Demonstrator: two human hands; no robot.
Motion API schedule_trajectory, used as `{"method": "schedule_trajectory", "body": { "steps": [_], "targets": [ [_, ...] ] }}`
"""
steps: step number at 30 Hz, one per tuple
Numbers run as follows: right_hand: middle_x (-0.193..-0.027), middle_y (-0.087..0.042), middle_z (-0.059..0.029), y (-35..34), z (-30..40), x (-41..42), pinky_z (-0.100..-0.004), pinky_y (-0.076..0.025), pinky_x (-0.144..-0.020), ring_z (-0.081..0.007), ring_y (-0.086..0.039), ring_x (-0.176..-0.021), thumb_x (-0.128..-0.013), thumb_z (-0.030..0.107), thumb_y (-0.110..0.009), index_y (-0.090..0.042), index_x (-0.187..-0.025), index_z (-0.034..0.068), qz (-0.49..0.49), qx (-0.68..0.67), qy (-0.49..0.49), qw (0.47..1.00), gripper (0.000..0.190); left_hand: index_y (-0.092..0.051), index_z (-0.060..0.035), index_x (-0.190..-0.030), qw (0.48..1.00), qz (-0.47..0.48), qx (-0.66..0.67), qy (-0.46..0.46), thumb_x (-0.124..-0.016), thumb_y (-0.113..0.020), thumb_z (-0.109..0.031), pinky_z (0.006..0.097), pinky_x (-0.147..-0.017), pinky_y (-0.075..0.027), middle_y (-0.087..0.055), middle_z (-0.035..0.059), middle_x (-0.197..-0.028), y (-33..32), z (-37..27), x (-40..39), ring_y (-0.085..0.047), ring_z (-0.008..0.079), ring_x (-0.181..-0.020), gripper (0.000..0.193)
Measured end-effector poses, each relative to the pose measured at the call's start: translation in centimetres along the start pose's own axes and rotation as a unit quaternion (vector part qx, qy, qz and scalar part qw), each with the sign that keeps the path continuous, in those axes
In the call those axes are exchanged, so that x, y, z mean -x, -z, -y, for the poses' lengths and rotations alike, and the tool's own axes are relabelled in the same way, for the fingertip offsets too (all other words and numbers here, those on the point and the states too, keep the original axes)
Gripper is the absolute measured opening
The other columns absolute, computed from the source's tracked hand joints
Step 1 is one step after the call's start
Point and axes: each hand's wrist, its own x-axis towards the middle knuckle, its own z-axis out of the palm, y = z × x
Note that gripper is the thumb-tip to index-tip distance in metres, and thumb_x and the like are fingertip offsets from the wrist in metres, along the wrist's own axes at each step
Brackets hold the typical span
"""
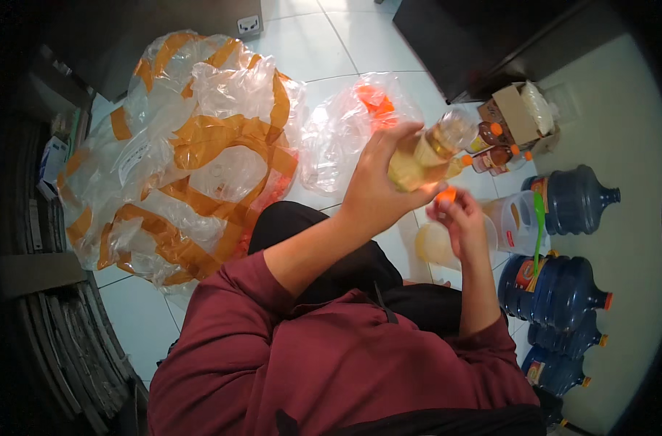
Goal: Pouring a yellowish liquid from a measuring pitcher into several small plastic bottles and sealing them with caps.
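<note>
My left hand [371,182] is wrapped around a clear plastic bottle [431,144] holding pale yellow liquid. The bottle leans to the upper right and is partly blurred. Just below it, the fingers of my right hand [464,218] pinch an orange bottle cap [446,194]. Whether the cap touches the bottle is hard to see. Under my right hand stands a translucent plastic container [431,245] with something pale yellow in it, partly hidden by the hand. Behind the held bottle is a smaller-looking yellow bottle [457,165] with an orange cap.
A large heap of clear plastic wrap with brown tape [222,136] covers the floor at left. Beside it lies a clear plastic bag [331,136]. At right are brown-liquid bottles [491,158], a cardboard box [513,117], a translucent jug [519,218], a green spoon [538,229] and several blue water gallons [560,294].
</note>
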Motion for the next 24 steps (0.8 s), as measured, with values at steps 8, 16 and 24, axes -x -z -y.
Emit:
{"method": "schedule_trajectory", "body": {
  "steps": [8, 16, 24],
  "targets": [
    [-0.095, -0.067, -0.0095, 3.7, -0.3, 15.2, -0.0306, -0.051, -0.078, -0.0187, -0.065, -0.084, -0.079, 0.010, -0.066, -0.058, -0.112, 0.005, 0.384, 0.423, -0.173, 0.803, 0.034, -0.041, -0.0005, -0.130, 0.986, 0.128, 0.099, 0.043, -0.071, -0.079, -0.031, 0.0323, -0.095, -0.042, -0.055, 0.0121, -0.119, -4.1, -10.0, -2.0, -0.054, 0.0196, -0.111, 0.077],
    [-0.100, -0.067, -0.0115, 5.7, -0.4, 19.8, -0.0345, -0.050, -0.078, -0.0240, -0.064, -0.086, -0.080, 0.012, -0.065, -0.059, -0.113, 0.009, 0.392, 0.381, -0.107, 0.831, 0.034, -0.041, -0.0054, -0.129, 0.961, 0.204, 0.174, 0.069, -0.067, -0.079, -0.039, 0.0348, -0.091, -0.044, -0.056, 0.0127, -0.115, -9.6, -13.1, 0.6, -0.054, 0.0223, -0.109, 0.080],
    [-0.104, -0.061, -0.0043, 10.4, 5.4, 18.6, -0.0280, -0.047, -0.083, -0.0123, -0.057, -0.090, -0.081, 0.003, -0.065, -0.055, -0.119, 0.005, -0.002, 0.141, 0.160, 0.977, 0.040, -0.035, -0.0052, -0.132, 0.923, 0.305, 0.198, 0.124, -0.071, -0.079, -0.022, 0.0312, -0.100, -0.035, -0.050, 0.0097, -0.122, -10.9, -8.5, 6.2, -0.046, 0.0178, -0.116, 0.077]
  ]
}}
